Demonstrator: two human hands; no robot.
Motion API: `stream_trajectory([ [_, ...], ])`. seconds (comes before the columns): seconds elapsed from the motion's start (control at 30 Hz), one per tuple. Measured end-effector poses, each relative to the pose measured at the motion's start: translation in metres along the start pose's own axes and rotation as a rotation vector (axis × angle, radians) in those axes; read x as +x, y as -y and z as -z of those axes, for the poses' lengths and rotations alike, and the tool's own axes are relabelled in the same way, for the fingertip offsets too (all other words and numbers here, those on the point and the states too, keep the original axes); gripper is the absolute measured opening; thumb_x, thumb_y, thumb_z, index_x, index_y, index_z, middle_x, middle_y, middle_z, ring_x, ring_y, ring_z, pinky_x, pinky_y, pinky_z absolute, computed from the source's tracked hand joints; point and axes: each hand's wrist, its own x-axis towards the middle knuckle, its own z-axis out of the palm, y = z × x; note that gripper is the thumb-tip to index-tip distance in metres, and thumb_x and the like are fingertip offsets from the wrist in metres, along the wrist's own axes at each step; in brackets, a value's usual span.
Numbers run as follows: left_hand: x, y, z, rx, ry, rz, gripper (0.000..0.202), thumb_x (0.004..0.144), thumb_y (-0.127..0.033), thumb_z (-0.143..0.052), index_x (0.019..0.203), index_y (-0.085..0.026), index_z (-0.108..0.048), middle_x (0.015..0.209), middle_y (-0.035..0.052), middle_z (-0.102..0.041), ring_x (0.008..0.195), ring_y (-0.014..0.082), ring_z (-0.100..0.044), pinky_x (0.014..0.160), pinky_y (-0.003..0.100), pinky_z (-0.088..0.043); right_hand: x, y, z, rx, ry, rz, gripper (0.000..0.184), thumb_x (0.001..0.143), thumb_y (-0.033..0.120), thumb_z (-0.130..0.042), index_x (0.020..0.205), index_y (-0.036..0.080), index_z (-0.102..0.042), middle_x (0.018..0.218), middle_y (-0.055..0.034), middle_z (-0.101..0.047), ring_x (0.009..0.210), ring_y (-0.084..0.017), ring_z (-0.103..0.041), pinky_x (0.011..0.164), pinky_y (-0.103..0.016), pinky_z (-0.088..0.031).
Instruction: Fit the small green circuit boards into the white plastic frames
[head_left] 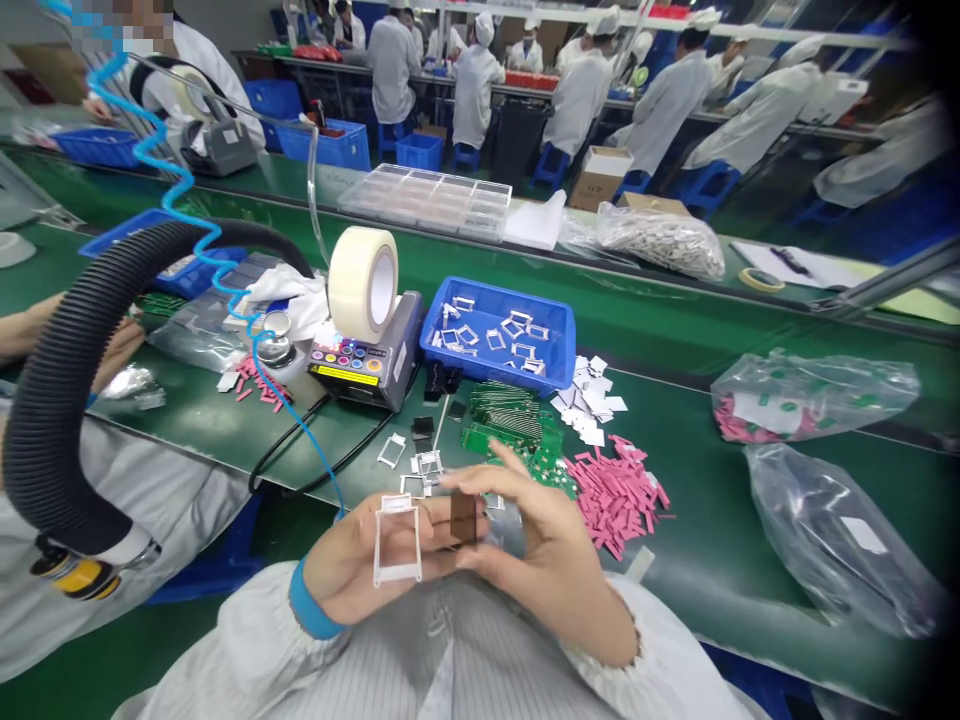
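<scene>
My left hand (349, 570), with a blue band at the wrist, holds a small white plastic frame (398, 575) lying across its fingers. Close beside it, my right hand (536, 535) grips a small dark see-through panel (464, 517) between thumb and fingers, over the left fingertips. Just beyond the hands lie loose white frames (391, 450) and dark square pieces (424, 428). Green circuit boards (506, 412) are stacked to the right of these. A heap of pink strips (613, 492) and a pile of white squares (589, 400) lie near my right hand.
A blue tray (559, 352) holds several white frames. Left of it, a tape roll (364, 283) sits on a grey device (397, 365). A black ribbed hose (45, 400) arches at left, beside a coworker's arm (112, 350). Plastic bags (840, 540) lie at right.
</scene>
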Motion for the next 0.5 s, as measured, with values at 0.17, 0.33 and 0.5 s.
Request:
stream_trajectory([
  [0.17, -0.001, 0.004, 0.005, -0.061, 0.177, -0.076, 0.038, 0.068, -0.052, -0.063, 0.085, -0.018, -0.071, 0.114, 0.0055, -0.065, 0.115, 0.0293, -0.052, 0.092, 0.039, -0.040, 0.000, -0.002, -0.020, 0.643, 0.065, -0.108, 0.035, 0.077, 0.036, -0.064, 0.107, 0.028, -0.048, 0.112, -0.0043, -0.063, 0.113, -0.018, -0.053, 0.097, -0.044, -0.042],
  [0.33, -0.003, 0.005, 0.000, -0.145, 0.181, -0.115, 0.037, 0.070, -0.053, -0.060, 0.084, -0.022, -0.071, 0.112, 0.0077, -0.066, 0.106, 0.0252, -0.059, 0.087, 0.035, -0.046, -0.001, -0.004, -0.029, 0.758, 0.115, -0.087, 0.039, 0.076, 0.038, -0.065, 0.109, 0.029, -0.046, 0.116, -0.0048, -0.061, 0.119, -0.019, -0.048, 0.097, -0.045, -0.041],
  [0.5, -0.007, -0.001, -0.008, 0.088, 0.055, -0.180, 0.035, 0.066, -0.052, -0.064, 0.083, -0.022, -0.072, 0.106, 0.0094, -0.065, 0.103, 0.0302, -0.057, 0.090, 0.045, -0.041, 0.004, 0.006, -0.013, 0.322, -0.066, -0.029, 0.032, 0.080, 0.044, -0.058, 0.105, 0.025, -0.050, 0.107, -0.0069, -0.058, 0.103, -0.020, -0.054, 0.084, -0.039, -0.048],
])
